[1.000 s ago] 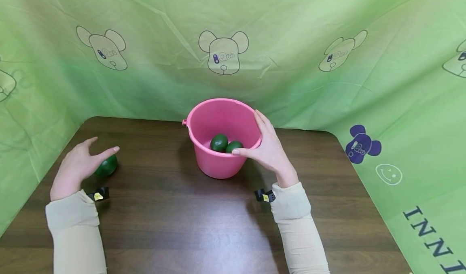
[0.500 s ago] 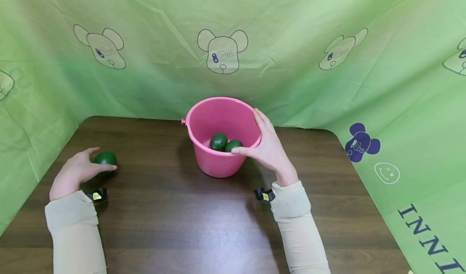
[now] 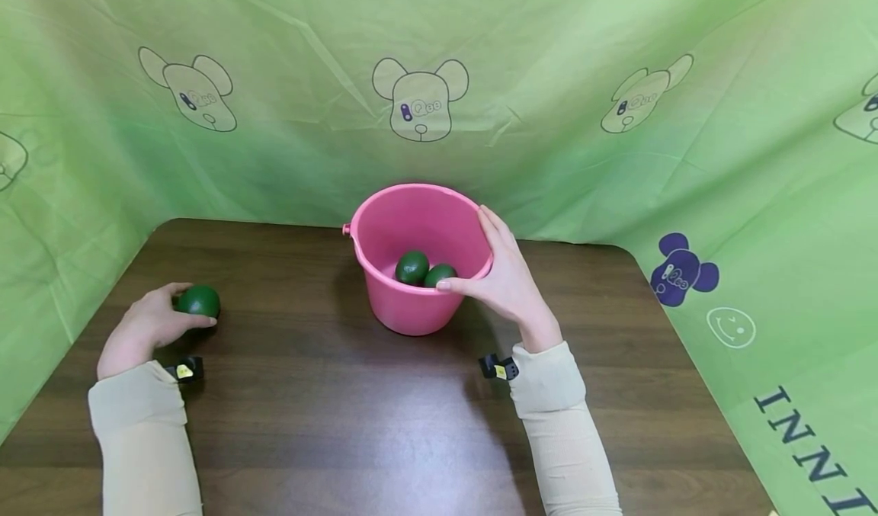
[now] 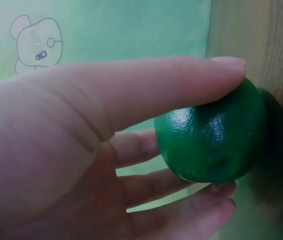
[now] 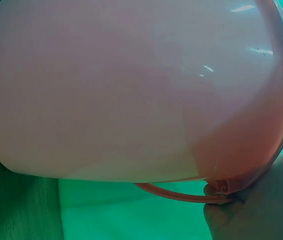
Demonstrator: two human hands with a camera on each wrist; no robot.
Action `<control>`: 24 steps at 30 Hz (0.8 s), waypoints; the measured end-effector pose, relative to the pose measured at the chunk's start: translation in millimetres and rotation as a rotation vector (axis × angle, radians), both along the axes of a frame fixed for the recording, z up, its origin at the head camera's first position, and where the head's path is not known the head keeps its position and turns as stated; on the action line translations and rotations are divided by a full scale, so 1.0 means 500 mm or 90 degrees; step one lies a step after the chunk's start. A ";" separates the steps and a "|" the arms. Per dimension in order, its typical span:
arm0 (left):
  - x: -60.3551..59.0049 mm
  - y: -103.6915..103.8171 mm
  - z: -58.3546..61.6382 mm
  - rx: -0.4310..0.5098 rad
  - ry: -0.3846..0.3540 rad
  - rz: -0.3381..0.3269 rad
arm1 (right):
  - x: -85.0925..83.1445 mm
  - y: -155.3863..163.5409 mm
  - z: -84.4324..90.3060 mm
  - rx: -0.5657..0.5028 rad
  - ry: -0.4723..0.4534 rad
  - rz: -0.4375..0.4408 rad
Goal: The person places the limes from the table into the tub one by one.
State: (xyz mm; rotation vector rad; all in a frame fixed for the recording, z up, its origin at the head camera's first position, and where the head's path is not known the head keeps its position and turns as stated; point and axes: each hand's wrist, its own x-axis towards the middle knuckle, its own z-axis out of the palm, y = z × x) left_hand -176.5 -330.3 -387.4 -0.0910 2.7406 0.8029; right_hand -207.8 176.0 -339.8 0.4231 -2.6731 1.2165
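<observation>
Bucket at centre, one lime out to the left

A bucket (image 3: 418, 257) stands on the counter (image 3: 343, 409) toward its far edge, near the middle, with two limes (image 3: 425, 270) lying side by side inside it. The right hand (image 3: 504, 280) rests against the bucket's right side, thumb on the near rim. Well apart to the left, near the counter's left edge, a third lime (image 3: 199, 301) sits in the grip of the left hand (image 3: 140, 329), thumb on one side and fingers on the other. A cloth (image 3: 549, 81) hangs behind the counter and runs down both sides.
</observation>
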 end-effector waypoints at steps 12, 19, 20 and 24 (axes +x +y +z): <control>-0.005 0.002 -0.003 0.005 0.013 -0.009 | 0.002 -0.001 0.000 0.003 -0.002 -0.003; -0.006 0.007 0.003 0.013 0.021 -0.009 | 0.003 -0.001 0.002 0.009 0.000 -0.003; -0.006 0.008 0.005 0.015 0.022 -0.008 | 0.004 -0.001 0.002 0.010 0.001 -0.003; -0.009 0.012 0.009 0.014 0.026 -0.010 | 0.004 -0.002 0.002 0.009 0.002 -0.003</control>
